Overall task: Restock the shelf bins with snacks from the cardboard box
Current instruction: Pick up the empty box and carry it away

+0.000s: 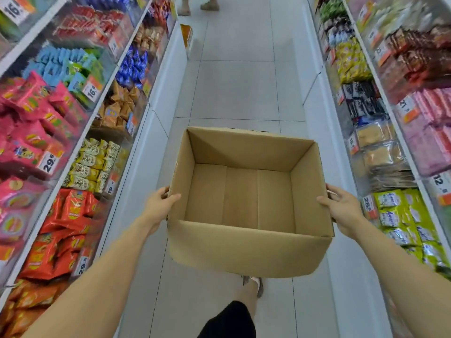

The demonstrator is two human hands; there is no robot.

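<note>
Cardboard box (249, 250) between stocked shelf bins (92, 152)

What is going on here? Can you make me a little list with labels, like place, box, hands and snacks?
place: shop aisle, white tiled floor
cardboard box: open, nothing inside, held above the floor
left hand: grips the box's left wall, thumb over the rim
right hand: grips the box's right wall
left shelves: pink packets, orange packets
right shelves: green packets
far end: someone's feet

Cardboard box (249, 250) sits between shelf bins (80, 152) left and right.
</note>
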